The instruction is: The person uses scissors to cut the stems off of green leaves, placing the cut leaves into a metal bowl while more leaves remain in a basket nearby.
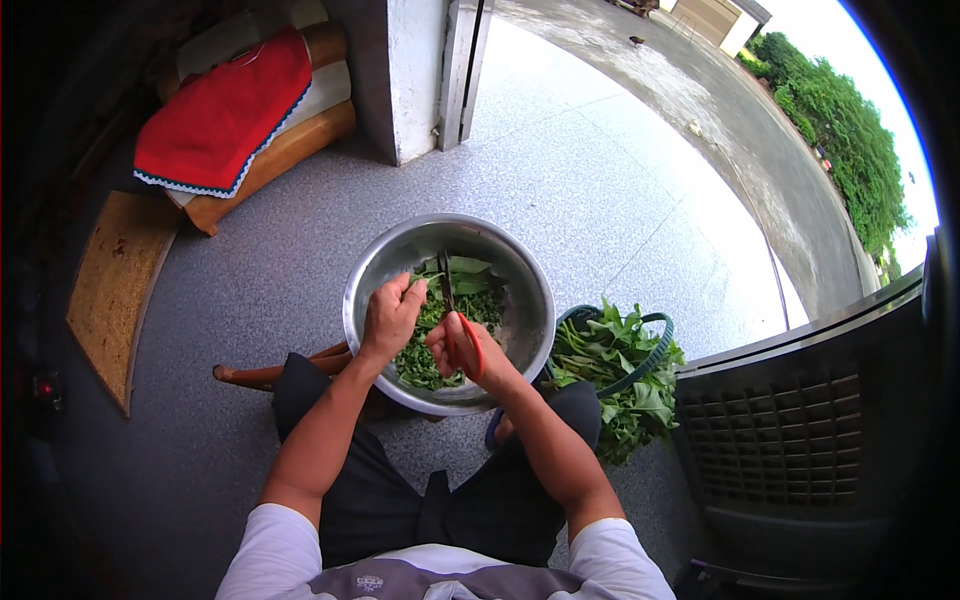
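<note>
My left hand [391,316] is closed around a bunch of leafy green stems [433,276], whose ends point toward the blades. In my right hand [474,351] is a pair of scissors [474,346] with red handles and dark blades, which reach past the stems. Both hands are over a wide stainless steel basin [531,289]. Chopped greens [420,366] cover much of its bottom, and a few larger whole leaves [466,271] lie at its far side. Part of the greens is hidden beneath my hands.
A dark green basket [664,345] heaped with leafy greens [637,409] stands right of the basin. Wooden legs [255,375] show behind the basin's left side. A wooden seat with a red cloth [225,120] is at the upper left, a board [120,292] below it. A dark grille [772,442] stands right.
</note>
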Motion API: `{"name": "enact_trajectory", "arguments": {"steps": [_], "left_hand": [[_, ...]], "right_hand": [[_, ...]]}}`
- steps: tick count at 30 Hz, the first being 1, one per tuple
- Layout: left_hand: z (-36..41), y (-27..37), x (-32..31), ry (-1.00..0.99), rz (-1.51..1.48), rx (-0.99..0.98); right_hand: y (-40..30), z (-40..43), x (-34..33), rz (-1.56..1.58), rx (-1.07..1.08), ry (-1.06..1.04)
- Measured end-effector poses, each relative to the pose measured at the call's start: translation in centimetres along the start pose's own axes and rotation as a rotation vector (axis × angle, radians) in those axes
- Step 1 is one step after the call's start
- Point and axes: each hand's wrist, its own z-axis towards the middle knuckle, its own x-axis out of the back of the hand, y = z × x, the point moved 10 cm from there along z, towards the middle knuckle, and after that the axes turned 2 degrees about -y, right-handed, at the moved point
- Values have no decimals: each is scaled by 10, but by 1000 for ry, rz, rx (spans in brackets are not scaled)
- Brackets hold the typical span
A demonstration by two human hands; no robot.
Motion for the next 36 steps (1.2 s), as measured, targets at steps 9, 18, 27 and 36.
{"name": "enact_trajectory", "arguments": {"steps": [9,18,27,36], "left_hand": [[2,-11,-2,-21,-72,15],[1,-6,-1,-19,-75,-3],[0,-5,-2,-9,-96,29],[-3,7,-2,0,-31,-27]], "right_hand": [[-1,-4,-11,86,-4,-123],[-4,-7,-1,-90,-30,-6],[-2,-6,-11,-50,21,-96],[-8,-10,-2,-75,21,14]]}}
